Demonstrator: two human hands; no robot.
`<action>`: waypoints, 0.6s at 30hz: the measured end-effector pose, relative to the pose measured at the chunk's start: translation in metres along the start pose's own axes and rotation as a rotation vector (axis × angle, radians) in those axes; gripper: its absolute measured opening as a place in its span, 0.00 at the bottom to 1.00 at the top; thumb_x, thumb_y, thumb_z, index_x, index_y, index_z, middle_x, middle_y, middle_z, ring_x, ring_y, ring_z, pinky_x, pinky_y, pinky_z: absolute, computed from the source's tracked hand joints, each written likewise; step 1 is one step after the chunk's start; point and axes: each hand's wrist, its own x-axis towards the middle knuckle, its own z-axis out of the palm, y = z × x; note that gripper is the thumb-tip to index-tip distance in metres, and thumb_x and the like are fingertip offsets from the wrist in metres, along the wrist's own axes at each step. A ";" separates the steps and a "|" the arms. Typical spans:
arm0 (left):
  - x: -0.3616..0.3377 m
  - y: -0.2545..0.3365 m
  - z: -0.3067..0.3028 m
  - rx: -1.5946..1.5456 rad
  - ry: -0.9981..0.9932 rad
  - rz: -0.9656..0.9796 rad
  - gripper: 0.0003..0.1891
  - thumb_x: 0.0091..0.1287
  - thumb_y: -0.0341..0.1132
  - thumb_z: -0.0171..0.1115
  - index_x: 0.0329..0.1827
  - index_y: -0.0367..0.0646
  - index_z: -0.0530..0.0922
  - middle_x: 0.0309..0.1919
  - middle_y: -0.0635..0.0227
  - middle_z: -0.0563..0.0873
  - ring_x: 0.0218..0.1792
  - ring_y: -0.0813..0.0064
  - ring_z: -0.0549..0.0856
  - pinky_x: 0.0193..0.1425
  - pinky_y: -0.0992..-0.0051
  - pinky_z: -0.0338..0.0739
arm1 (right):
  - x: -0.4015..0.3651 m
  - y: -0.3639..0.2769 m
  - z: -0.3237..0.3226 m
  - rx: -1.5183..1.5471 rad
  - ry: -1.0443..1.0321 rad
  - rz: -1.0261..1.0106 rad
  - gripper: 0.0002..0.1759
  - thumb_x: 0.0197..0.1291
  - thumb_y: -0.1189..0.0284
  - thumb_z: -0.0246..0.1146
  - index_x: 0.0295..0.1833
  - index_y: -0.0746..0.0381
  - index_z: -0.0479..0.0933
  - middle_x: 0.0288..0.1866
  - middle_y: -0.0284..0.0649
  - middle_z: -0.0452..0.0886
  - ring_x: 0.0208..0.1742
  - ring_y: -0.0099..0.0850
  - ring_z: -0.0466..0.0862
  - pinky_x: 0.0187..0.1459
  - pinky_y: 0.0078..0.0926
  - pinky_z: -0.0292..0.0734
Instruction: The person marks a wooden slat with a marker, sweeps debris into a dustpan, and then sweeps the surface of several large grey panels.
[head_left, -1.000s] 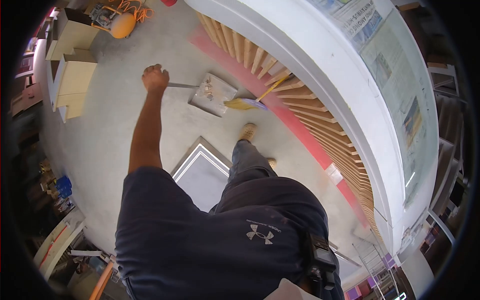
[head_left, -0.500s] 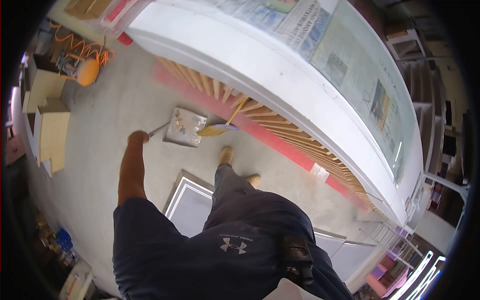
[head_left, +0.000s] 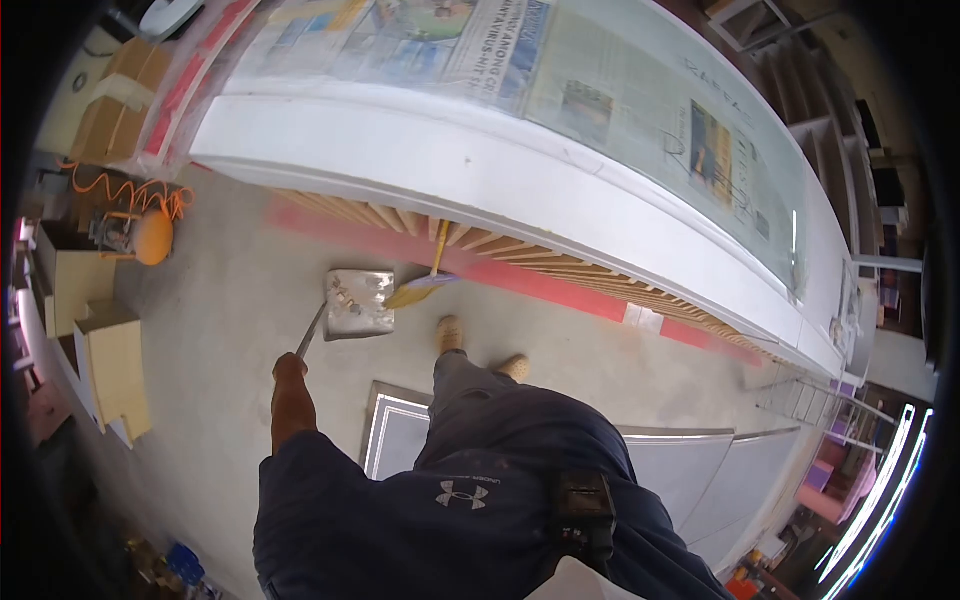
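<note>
the left hand (head_left: 290,367) has moved lower in the frame, wrapped around the handle (head_left: 313,331) of the dustpan (head_left: 362,322), which is left of the middle with little bits (head_left: 347,300) in it and the yellow broom (head_left: 416,290) at its right edge, while the right hand is hidden, so i cannot tell if it holds anything.

Grey dustpan (head_left: 362,323) holds debris (head_left: 346,297) beside the yellow-bristled broom (head_left: 414,291)
</note>
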 end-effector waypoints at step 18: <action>-0.046 -0.059 0.174 -0.687 -0.349 0.000 0.11 0.58 0.31 0.57 0.19 0.37 0.75 0.14 0.60 0.79 0.15 0.67 0.78 0.18 0.64 0.73 | 0.113 -0.264 -0.102 -1.154 0.038 -0.641 0.11 0.46 0.75 0.58 0.38 0.61 0.78 0.37 0.47 0.79 0.39 0.41 0.82 0.37 0.41 0.78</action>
